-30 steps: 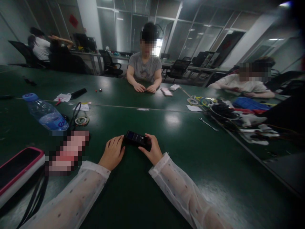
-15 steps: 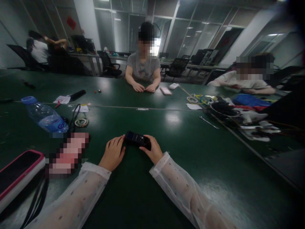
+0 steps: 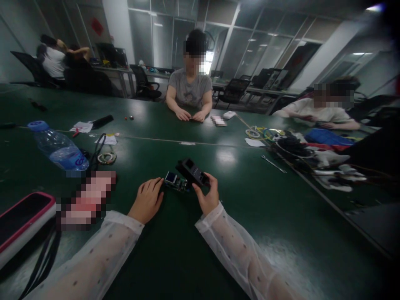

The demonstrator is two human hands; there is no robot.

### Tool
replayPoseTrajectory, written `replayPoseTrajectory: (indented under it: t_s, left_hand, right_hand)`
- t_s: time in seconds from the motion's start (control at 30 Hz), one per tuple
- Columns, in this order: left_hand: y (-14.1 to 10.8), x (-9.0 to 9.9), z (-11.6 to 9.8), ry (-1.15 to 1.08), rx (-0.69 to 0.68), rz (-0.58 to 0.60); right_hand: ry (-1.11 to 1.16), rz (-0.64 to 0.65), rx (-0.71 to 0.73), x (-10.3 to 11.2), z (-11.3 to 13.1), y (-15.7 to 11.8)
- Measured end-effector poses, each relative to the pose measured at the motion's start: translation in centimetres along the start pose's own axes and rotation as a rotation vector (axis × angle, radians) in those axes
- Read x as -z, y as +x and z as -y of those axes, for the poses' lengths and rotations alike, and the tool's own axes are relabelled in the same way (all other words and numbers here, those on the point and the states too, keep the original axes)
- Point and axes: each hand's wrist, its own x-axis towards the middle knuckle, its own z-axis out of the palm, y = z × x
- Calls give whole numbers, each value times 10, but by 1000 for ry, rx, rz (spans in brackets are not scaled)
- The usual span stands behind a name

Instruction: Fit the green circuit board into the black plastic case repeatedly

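Observation:
A small green circuit board with a little screen [image 3: 175, 181] lies near the middle of the green table. My left hand [image 3: 146, 200] rests at its left end, fingertips at the board's edge, fingers closed together. Between the thumb and fingers of my right hand [image 3: 206, 193] is a black cover [image 3: 191, 170] with a square window. The cover is raised and tilted, just above and to the right of the board, overlapping its right end in view.
On the left are a water bottle [image 3: 59, 148], a pink-edged phone [image 3: 26, 216] and a blurred pink item [image 3: 89, 198]. A wrench [image 3: 273, 163] and tangled cables [image 3: 292, 148] lie right. A person [image 3: 190, 89] sits opposite; another [image 3: 325, 110] sits at far right.
The black cover has come off the board, lifted up and to the right by my right hand. The circuit board now shows. My left hand has hardly moved.

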Motion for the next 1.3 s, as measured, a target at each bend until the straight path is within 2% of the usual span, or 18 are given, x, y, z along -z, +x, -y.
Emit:
replayPoseTrajectory:
  t_s: [0.1,0.27,0.6,1.3]
  left_hand:
    - [1,1,0,12,-6,12]
    - [0,2,0,18,-9,30]
    - [2,2,-2,31,-8,19]
    - [1,1,-1,27,-12,21]
  right_hand:
    - [-45,-112,-74,-1,-14,2]
    - [-170,-117,-181,-3,-32,3]
    - [-297,-125,-122,-3,-31,2]
    - [-312,-121,-84,-2,-26,2]
